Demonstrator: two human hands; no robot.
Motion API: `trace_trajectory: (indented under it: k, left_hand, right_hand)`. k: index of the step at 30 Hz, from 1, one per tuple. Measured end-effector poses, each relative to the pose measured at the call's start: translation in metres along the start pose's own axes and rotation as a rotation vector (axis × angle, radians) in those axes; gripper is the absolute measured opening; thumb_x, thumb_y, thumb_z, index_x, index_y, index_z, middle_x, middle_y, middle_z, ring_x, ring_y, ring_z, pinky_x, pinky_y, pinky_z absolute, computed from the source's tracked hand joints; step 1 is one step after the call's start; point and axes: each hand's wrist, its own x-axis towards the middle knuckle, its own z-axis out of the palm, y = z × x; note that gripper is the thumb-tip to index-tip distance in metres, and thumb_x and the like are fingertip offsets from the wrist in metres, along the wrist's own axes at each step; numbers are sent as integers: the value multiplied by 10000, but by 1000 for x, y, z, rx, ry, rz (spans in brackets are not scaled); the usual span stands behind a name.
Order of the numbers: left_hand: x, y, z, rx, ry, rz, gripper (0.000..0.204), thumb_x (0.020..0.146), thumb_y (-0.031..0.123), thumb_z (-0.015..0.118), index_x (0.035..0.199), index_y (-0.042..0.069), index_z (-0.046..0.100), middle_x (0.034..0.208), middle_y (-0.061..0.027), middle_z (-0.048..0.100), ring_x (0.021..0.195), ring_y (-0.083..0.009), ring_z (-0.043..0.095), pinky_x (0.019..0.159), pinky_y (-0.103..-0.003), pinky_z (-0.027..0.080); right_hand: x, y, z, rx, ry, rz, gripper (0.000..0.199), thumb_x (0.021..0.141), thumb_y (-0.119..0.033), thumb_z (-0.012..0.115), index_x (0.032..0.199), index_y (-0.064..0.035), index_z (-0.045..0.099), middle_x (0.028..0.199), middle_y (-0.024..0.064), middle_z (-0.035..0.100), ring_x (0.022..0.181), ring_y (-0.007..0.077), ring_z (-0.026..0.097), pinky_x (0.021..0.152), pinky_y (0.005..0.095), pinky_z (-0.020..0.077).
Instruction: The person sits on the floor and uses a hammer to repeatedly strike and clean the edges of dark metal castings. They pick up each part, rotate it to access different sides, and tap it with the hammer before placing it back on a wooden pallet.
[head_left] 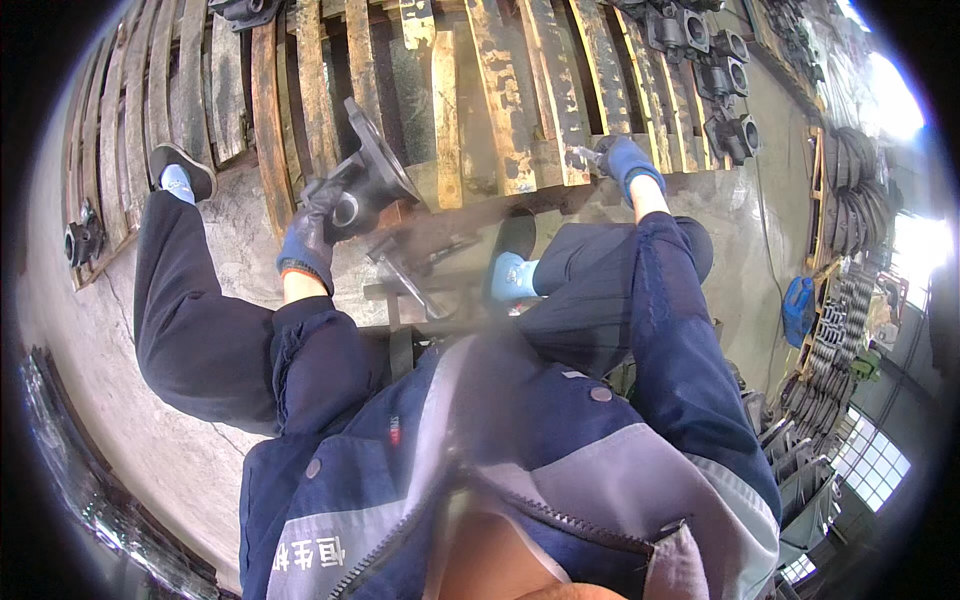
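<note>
My left hand (312,235), in a dark-palmed blue glove, grips a dark cast-metal housing (372,190) by its near left side. The casting has a wide round flange tilted up to the right and a round bore facing me. Below it, between my legs, metal bars (408,284) stick out at angles, partly blurred. Off to the right, my right hand (625,160), also gloved in blue, is closed above the near edge of the wooden pallet (497,100). A small light tip shows at its fingers, but what it holds is too small to name.
Several similar dark castings (690,35) stand on the pallet's right side. Another casting (84,240) sits at the far left. My shoes (185,168) are close to the pallet edge. Stacked curved metal parts (858,190) and a blue bag-like object (799,310) are at the right.
</note>
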Motion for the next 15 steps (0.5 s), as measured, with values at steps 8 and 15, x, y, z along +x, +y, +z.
trace_trajectory:
  k: [8,15]
  left_hand:
    - [4,-2,1,44,55,2,337,955,329,630,1178,86,697,1220,-151,680,1143,-266,637,942,-368,514]
    - [-9,27,11,353,151,5,335,937,327,670,1176,94,694,1205,-153,686,1122,-276,648,921,-375,528]
  right_hand:
    - [26,-8,29,62,120,159,355,937,-186,506,1206,-37,683,1298,222,617,1220,407,589,1013,494,486]
    - [33,-22,32,-85,179,148,359,880,-167,674,1218,-48,685,1304,225,627,1236,379,599,1006,491,498]
